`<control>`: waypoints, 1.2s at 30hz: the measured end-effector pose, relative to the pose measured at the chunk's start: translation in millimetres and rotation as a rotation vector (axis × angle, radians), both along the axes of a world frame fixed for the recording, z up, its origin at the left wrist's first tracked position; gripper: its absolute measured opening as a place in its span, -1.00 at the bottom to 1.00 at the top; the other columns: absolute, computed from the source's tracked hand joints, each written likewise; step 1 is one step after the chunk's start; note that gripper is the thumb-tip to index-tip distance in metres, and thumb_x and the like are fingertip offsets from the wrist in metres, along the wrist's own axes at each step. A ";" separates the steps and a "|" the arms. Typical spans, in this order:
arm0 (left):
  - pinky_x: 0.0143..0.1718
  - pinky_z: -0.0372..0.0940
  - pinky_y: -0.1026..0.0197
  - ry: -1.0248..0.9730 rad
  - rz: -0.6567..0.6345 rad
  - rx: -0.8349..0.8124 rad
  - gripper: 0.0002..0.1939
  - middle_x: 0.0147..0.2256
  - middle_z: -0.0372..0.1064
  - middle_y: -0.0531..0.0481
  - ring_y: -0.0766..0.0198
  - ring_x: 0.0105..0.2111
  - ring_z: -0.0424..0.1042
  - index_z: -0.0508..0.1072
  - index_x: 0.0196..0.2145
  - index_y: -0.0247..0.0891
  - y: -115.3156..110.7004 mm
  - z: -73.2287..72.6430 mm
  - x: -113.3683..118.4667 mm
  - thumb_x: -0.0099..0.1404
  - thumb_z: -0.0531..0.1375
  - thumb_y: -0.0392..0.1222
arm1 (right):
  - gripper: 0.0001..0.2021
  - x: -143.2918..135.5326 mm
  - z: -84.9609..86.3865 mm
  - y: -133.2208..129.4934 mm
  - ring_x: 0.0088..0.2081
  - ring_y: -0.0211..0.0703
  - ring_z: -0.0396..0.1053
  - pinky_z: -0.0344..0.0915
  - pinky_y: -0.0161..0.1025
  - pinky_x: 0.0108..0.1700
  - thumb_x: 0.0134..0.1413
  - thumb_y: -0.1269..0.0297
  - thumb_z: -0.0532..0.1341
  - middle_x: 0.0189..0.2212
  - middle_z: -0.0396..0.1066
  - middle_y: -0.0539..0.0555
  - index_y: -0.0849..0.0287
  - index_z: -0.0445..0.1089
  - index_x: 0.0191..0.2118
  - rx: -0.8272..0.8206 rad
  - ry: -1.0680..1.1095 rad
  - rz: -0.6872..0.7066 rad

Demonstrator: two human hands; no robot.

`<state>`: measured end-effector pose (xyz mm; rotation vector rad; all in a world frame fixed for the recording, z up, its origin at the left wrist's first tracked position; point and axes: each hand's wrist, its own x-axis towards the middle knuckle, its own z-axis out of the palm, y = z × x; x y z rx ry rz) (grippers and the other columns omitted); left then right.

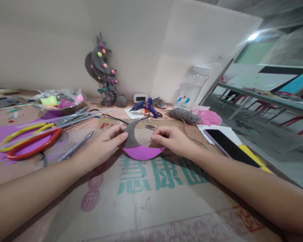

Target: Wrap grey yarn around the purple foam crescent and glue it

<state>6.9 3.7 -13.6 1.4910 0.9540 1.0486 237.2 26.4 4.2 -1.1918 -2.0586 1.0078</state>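
A crescent piece shows bare purple along its lower part, and grey yarn is wound round its upper left part. My left hand pinches the wrapped left side, thumb on top. My right hand is closed, thumb and forefinger pressed together close to the crescent's right tip; what they hold is too small to make out. A skein of grey yarn lies beyond my right hand, with a loose strand trailing from it. Printed cardboard lies under the crescent.
Behind the crescent sits a blue glue gun. Scissors, a pen and a bowl are at left. A phone and water bottle are at right. A decorated grey moon is by the wall.
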 end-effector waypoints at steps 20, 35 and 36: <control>-0.36 0.22 0.26 0.168 0.074 0.146 -0.82 -0.39 0.35 0.09 0.25 -0.38 0.33 0.37 -0.33 -0.16 -1.4 1.5 -0.6 0.27 0.07 -0.04 | -0.78 -1.2 21.9 -11.8 -0.38 -0.23 0.32 0.20 -0.29 -0.33 0.16 0.21 0.11 -0.41 0.44 0.04 0.18 0.45 -0.33 0.400 -0.166 -0.107; -0.27 0.25 0.24 0.092 0.192 0.135 -0.84 -0.32 0.37 0.06 0.25 -0.30 0.37 0.36 -0.23 -0.19 -1.7 3.7 -3.6 0.26 0.06 -0.15 | -0.69 4.3 17.1 -9.7 -0.44 -0.26 0.20 0.19 -0.30 -0.38 0.26 0.09 -0.03 -0.46 0.21 0.00 0.16 0.25 -0.06 0.359 0.129 -0.194; -0.25 0.25 0.23 0.085 0.194 0.134 -0.83 -0.32 0.38 0.05 0.24 -0.29 0.37 0.37 -0.22 -0.19 -2.2 4.1 -3.4 0.26 0.06 -0.16 | -0.67 4.8 14.3 -8.1 -0.44 -0.26 0.21 0.19 -0.30 -0.38 0.25 0.07 -0.03 -0.45 0.24 0.00 0.16 0.27 -0.05 0.333 0.110 -0.176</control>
